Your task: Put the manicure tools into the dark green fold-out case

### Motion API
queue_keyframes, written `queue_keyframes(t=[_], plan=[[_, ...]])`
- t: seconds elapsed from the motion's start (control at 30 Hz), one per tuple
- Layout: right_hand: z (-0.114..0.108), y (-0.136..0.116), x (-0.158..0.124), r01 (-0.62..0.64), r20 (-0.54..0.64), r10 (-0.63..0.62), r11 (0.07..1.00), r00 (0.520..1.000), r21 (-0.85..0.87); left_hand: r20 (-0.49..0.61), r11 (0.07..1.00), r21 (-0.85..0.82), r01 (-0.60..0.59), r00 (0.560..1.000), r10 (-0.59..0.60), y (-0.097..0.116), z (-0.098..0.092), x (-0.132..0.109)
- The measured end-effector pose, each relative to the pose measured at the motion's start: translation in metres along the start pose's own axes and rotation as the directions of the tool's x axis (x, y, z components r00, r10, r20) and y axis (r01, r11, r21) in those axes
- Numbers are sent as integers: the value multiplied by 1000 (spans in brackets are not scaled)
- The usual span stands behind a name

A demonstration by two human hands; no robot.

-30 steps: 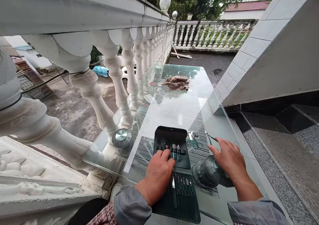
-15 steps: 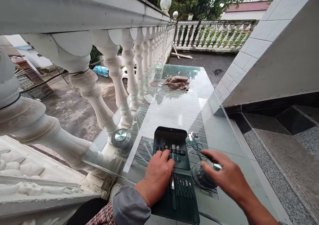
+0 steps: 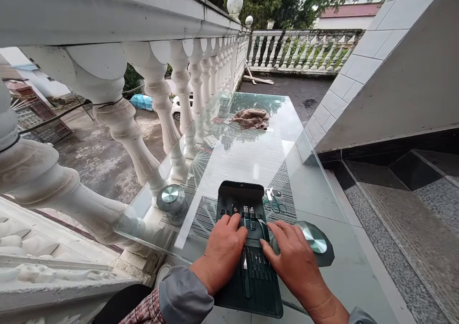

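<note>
A dark green manicure case [image 3: 263, 300] lies unfolded on the glass table. My left hand [image 3: 224, 247] rests on its left side, fingers bent and pressed to the case near the fold. Two nail clippers [image 3: 249, 218] sit in loops on the upper flap. Slim metal tools [image 3: 258, 264] stand in slots on the lower half. At the case's right edge, my right hand [image 3: 292, 254] pinches a small tool with a silver tip and dark green handle [image 3: 262, 226]; its exact kind is unclear. Green-handled scissors [image 3: 274, 202] lie beyond the right hand.
The glass table [image 3: 308, 185] stands on supports with round metal caps [image 3: 172, 195]. A crumpled brown cloth [image 3: 251, 118] lies toward the far end, with a small card [image 3: 211, 141] to its left. A white balustrade [image 3: 132, 132] runs along the left; dark steps [image 3: 405, 199] are at right.
My right hand has moved left from above the table's right support to the case's right edge, bringing the small tool against the upper flap. My left hand stays on the case.
</note>
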State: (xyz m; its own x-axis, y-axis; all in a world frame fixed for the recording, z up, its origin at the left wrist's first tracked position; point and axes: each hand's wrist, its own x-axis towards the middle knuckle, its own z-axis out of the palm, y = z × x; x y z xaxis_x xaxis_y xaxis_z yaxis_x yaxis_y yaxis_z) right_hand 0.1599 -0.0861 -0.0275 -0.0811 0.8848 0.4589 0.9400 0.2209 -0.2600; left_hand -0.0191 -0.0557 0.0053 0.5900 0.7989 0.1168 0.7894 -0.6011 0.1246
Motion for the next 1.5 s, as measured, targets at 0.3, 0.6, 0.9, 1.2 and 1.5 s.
queue_keyframes(t=[0.3,0.6,0.9,1.2,1.5], plan=[[-18,20,2,-89,239,43,979,970,181,-4,1000,12,-10,1000,10,-1,1,0],[-6,14,3,-157,189,128,976,974,149,-12,1000,17,-11,1000,11,1,0,1],[4,9,11,-76,-31,80,990,996,121,-2,1000,16,-14,1000,14,1,-2,1],[-3,12,7,-115,132,110,993,985,26,-11,999,34,-40,999,40,-1,2,1],[-3,4,16,-41,-1,42,997,999,69,-41,998,34,-53,998,54,0,4,1]])
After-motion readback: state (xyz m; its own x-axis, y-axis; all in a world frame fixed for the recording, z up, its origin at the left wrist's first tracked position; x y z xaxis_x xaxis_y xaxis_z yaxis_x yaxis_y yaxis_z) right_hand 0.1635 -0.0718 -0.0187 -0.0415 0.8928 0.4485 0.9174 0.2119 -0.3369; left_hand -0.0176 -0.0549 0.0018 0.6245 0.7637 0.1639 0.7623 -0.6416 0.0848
